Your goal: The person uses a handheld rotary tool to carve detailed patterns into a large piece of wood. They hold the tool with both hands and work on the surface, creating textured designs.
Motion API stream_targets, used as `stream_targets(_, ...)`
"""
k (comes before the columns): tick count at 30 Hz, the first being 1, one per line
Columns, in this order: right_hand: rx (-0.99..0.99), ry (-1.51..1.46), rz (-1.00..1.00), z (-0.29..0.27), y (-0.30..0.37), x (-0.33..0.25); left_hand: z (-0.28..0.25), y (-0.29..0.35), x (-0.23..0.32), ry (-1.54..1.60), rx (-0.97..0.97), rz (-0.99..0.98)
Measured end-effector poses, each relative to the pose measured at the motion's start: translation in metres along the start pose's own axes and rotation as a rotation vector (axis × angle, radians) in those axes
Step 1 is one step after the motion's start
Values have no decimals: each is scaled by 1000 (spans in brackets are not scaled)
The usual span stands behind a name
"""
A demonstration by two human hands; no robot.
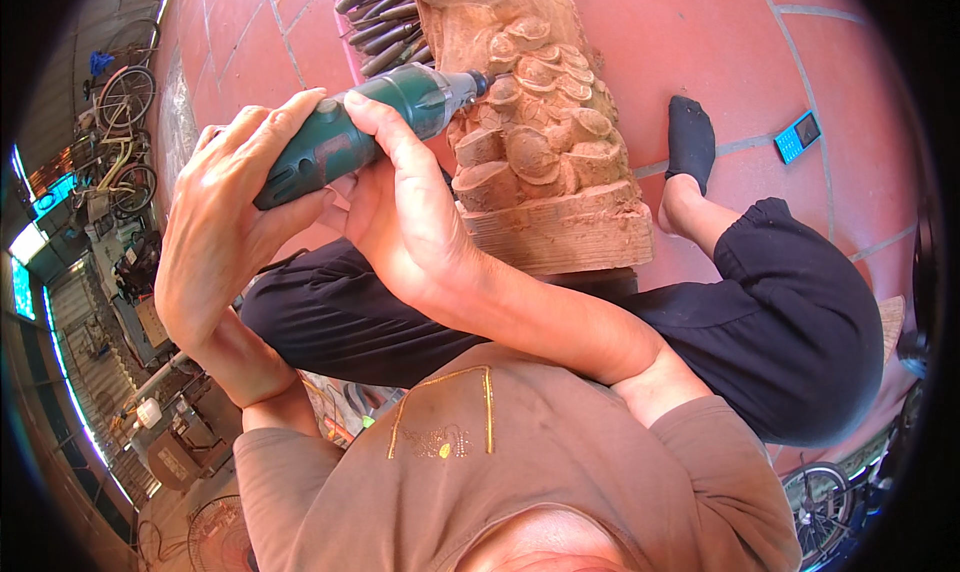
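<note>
Both my hands hold a green rotary grinder (398, 102) that slants up to the right. My left hand (222, 207) is wrapped around its rear end. My right hand (405, 197) grips the body from below, the thumb lying along the top. At the front, the dark collar of the grinder meets the left side of a brown wood carving (537, 157). The bit itself is too small to make out. Rounded, overlapping shapes cover the carving above a flat wooden base (565, 240), which rests close to my legs.
Several dark-handled carving tools (385, 22) lie in a pink tray beyond the grinder. Right of the carving are my foot in a black sock (690, 142) and a blue mobile phone (798, 137) on red floor tiles (740, 32). Bicycles (125, 102) and a fan (220, 534) stand at left.
</note>
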State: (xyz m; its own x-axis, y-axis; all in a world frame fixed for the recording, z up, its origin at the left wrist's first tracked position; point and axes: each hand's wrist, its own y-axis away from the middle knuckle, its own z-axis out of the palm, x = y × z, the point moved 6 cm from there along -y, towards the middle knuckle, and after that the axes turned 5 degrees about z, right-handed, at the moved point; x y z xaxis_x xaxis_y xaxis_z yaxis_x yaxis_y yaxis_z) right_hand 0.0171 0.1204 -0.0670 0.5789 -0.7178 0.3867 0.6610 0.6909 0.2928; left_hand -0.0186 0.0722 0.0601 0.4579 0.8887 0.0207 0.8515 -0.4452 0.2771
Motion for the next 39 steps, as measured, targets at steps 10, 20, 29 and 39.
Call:
stream_targets(10,-6,-33,-12,6,1,-2,-2,-2,1,-22,-21,-17)
stream_targets(20,-62,-34,-12,3,-1,-1,-9,-7,8,-44,-27,6)
stream_targets(29,-16,-40,-21,7,6,-5,-7,-8,10,-35,-49,16)
stream_targets(39,-62,-13,-32,5,10,2,-8,-3,8,1,-69,-27)
